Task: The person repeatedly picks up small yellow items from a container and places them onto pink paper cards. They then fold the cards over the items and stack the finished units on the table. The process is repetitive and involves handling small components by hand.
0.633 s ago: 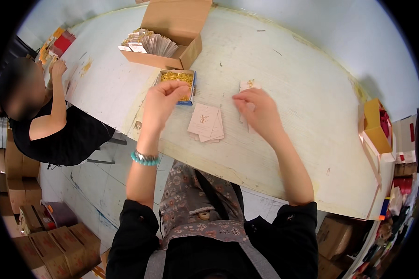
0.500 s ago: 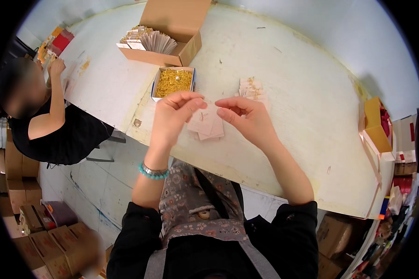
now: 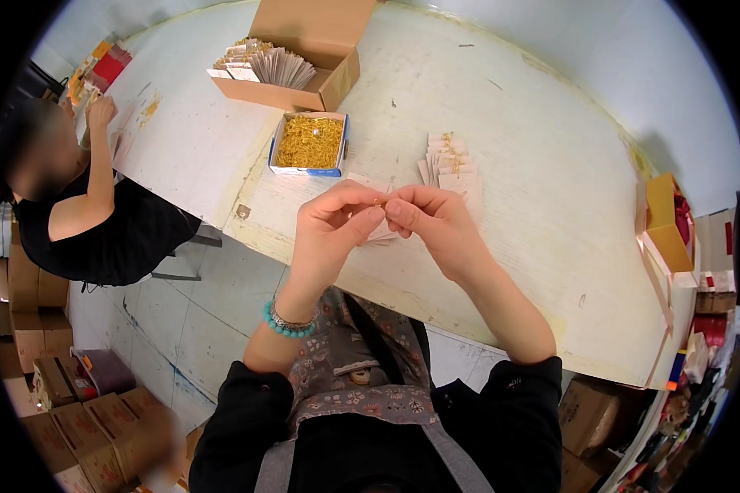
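Note:
My left hand [image 3: 337, 223] and my right hand [image 3: 429, 220] meet fingertip to fingertip above the table. Thumb and forefinger of each are pinched together. Between the tips shows a tiny bit of gold, apparently a small gold pin [image 3: 379, 202], mostly hidden by the fingers. Below and behind my hands lie pale pink cards [image 3: 365, 179], largely covered. To the right, a fanned pile of similar cards [image 3: 460, 182] has gold pins at their upper ends. Beyond my left hand stands a small blue-and-white box [image 3: 307, 172] full of loose gold pins [image 3: 308, 144].
An open cardboard box [image 3: 343, 82] holding many upright cards [image 3: 279, 70] stands farther back. A co-worker [image 3: 99, 214] in black sits at the left edge of the table. At the right edge is a yellow box [image 3: 664, 222]. Cartons [image 3: 111, 427] are stacked on the floor at left.
My hands, apart above the cards half a second ago, have come together and now touch at the fingertips. My left hand has moved right and nearer to me, baring the small pin box.

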`<state>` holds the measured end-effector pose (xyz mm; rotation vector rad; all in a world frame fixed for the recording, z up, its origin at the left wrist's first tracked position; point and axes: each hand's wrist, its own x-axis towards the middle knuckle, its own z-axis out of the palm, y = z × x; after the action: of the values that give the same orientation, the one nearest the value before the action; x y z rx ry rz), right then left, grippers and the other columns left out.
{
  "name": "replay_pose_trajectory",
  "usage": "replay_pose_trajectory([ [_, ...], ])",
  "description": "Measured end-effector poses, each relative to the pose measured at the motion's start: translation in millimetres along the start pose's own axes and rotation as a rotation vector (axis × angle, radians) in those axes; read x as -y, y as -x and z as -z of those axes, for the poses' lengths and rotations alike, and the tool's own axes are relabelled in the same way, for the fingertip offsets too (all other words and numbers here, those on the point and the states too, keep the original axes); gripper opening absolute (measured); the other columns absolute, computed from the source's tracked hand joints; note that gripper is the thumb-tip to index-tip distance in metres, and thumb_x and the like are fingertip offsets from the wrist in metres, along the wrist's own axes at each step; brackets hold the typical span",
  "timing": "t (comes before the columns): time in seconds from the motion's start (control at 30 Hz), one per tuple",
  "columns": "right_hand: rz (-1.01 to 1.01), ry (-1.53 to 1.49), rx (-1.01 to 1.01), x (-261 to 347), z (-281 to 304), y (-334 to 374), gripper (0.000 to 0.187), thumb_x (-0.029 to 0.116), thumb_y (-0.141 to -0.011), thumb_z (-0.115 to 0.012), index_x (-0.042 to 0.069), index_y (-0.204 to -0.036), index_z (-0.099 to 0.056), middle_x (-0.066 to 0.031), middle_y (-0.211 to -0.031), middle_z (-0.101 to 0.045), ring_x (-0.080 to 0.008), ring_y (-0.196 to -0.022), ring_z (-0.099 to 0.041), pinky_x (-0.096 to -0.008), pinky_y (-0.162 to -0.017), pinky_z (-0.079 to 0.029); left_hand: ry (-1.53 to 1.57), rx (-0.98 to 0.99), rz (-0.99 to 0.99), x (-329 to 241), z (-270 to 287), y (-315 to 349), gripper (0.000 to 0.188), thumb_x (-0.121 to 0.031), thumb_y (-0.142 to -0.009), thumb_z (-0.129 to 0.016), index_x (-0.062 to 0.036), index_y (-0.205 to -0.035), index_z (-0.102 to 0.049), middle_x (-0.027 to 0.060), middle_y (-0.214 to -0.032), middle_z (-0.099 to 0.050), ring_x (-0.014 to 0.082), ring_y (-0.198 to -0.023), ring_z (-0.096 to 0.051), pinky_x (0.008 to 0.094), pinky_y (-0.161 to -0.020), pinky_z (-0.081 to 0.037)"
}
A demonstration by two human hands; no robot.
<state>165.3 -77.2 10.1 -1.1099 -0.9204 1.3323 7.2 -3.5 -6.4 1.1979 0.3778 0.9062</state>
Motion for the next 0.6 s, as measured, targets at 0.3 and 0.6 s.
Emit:
replay_pose_trajectory([
  [0.3,0.02,-0.048,-0.016,4.7,-19.0,11.1,0.018,0.018,-0.09,-0.064,0.0,-0.092,-0.065,0.001,-0.077,-0.059,-0.0071,-0.071,-0.046,-0.0224,-0.067,-0.039,0.287,0.063,0.101,-0.7,1.4,3.5,0.007,0.003,-0.084,-0.06,0.0001,-0.09,-0.062,0.0043,-0.084,-0.061,0.0101,-0.069,-0.059,0.0202,-0.048,-0.047],
  [0.6,0.04,-0.155,0.011,-2.1,-17.6,10.1,0.019,0.019,-0.091,-0.063,0.001,-0.093,-0.067,0.0002,-0.081,-0.063,-0.0059,-0.073,-0.05,-0.0214,-0.066,-0.041,0.288,0.049,0.117,-1.6,-0.9,4.5,0.01,0.002,-0.084,-0.059,0.0001,-0.094,-0.06,0.0063,-0.08,-0.062,0.0125,-0.068,-0.061,0.0225,-0.052,-0.052],
])
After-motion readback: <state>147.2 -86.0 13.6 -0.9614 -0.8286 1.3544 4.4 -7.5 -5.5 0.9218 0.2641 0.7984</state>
